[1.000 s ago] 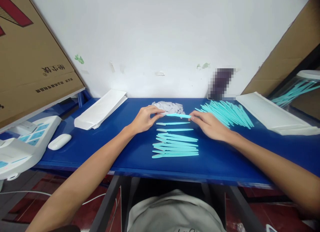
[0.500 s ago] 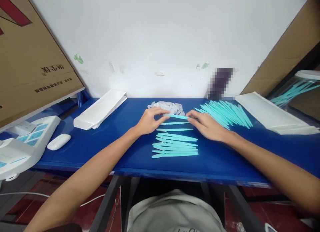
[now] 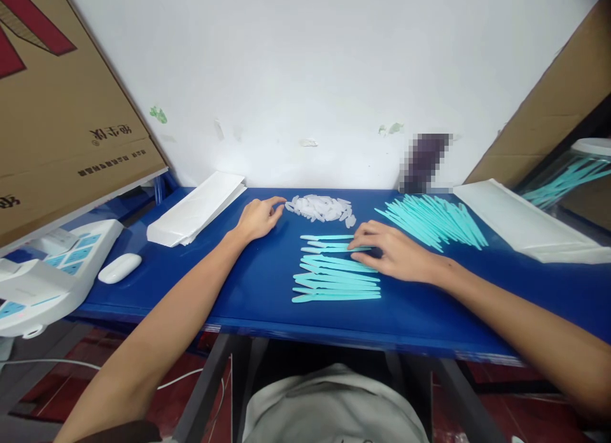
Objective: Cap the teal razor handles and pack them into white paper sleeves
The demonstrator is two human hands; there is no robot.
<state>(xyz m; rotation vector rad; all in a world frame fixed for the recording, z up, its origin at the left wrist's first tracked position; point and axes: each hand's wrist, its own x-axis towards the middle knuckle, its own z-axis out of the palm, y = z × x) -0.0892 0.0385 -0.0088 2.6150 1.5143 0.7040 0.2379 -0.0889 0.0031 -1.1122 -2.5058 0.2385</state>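
My left hand (image 3: 260, 218) holds nothing, its thumb and index finger apart beside a heap of translucent white blade caps (image 3: 319, 207). My right hand (image 3: 389, 251) is bent over the right ends of a column of teal eyebrow razors (image 3: 337, 296) laid crosswise on the blue table. Its fingers close around the handle end of one eyebrow razor (image 3: 329, 244) near the top of the column; the fingertips partly hide the contact. Right of the caps, a large pile of teal razors (image 3: 432, 220) lies slanted, beyond my right hand.
White paper packets (image 3: 195, 207) lie at the left and another white packet (image 3: 525, 220) at the right. A white case (image 3: 119, 268) and a white device (image 3: 71, 271) sit far left. A clear jar (image 3: 568, 175) of teal sticks is at the right edge. Cardboard (image 3: 62, 112) leans at left.
My hands have parted from the razor they held together. The left moved left beside the caps; the right brought the razor down to the top of the column.
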